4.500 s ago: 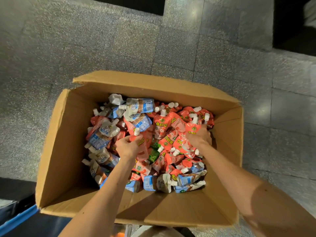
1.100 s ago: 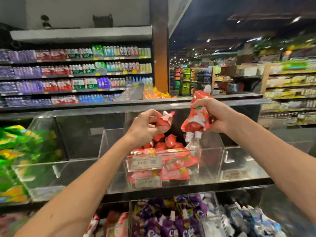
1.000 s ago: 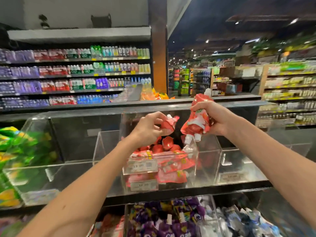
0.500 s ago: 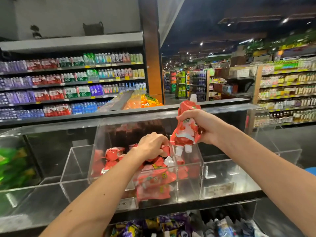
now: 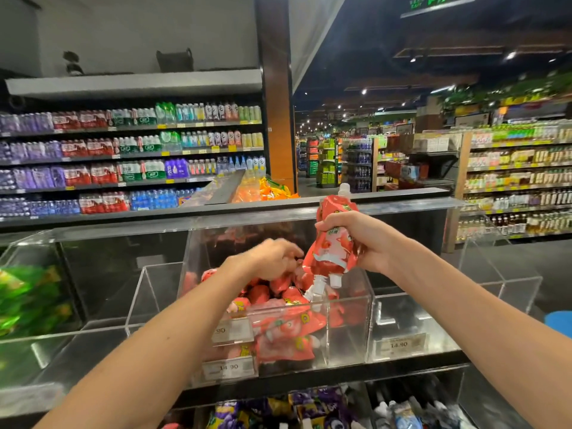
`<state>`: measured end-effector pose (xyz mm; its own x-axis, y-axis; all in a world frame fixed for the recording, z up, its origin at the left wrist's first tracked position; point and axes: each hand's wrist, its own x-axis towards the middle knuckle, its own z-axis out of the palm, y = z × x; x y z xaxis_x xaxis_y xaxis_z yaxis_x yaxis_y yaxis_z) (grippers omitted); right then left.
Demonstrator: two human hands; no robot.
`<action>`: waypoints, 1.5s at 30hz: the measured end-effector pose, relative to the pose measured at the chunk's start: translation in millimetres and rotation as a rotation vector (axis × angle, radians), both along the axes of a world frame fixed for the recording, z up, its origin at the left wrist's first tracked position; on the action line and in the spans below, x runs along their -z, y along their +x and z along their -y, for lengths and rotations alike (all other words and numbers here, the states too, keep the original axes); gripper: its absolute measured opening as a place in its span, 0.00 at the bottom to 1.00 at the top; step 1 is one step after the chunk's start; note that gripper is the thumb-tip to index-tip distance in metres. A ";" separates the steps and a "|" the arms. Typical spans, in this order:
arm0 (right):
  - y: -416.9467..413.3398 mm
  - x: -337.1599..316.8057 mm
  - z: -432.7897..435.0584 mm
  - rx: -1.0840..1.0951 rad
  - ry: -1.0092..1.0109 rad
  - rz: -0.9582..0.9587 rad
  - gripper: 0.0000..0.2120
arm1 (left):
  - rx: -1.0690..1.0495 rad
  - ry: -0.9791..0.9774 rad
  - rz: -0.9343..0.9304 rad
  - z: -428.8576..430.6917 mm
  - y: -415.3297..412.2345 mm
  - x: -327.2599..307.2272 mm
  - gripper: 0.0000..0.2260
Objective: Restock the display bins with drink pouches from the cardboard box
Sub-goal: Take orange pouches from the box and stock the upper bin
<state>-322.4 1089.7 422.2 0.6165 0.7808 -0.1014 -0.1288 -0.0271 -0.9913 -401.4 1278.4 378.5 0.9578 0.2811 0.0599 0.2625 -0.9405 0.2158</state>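
The soft red-and-pink drink pouches point(image 5: 332, 246) held up on the right carry pale pink and white artwork, a touch of green lettering and white screw caps. The clear acrylic display bin point(image 5: 349, 335) below is heaped with the same red, flecked with yellow-green print. White price labels point(image 5: 399, 345) bear dark figures. At left are blurred green packets point(image 5: 28, 301). Beneath are purple pouches point(image 5: 309, 404). Behind are orange packets point(image 5: 272, 191) and a brown pillar point(image 5: 275, 119).

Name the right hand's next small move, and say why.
Probably lower the right hand and let its red pouches drop into the clear bin: it grips them above that bin, which holds matching pouches, and the left hand is down inside it.
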 end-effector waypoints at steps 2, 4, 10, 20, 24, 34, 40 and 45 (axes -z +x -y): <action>-5.9 -4.5 -0.4 -0.016 0.019 -0.006 0.20 | -0.048 -0.184 0.218 -3.5 -13.7 -19.3 0.14; -12.1 -7.8 -2.1 -0.051 0.027 0.010 0.18 | -0.065 -0.408 0.357 -2.6 -28.8 -38.6 0.12; -39.8 -16.8 -17.7 -0.264 0.086 0.057 0.11 | -0.015 -0.822 0.392 14.8 -65.3 -58.8 0.19; -55.6 -13.4 -46.3 -0.518 0.076 0.154 0.23 | 0.028 -0.727 0.389 -7.6 -116.3 -67.5 0.14; -55.0 -10.9 -48.1 -0.433 0.093 0.227 0.19 | -0.003 -0.509 0.444 -9.2 -129.1 -78.9 0.20; -37.7 6.6 -47.2 -0.194 0.141 0.162 0.12 | 0.063 0.365 0.322 -32.9 -122.2 -37.3 0.21; -38.2 19.3 -53.1 -0.140 0.075 0.182 0.11 | 0.038 0.407 0.178 -40.6 -96.5 -8.1 0.17; -38.9 28.1 -59.2 -0.071 0.025 0.131 0.11 | -0.012 0.275 0.170 -42.1 -92.2 -12.5 0.16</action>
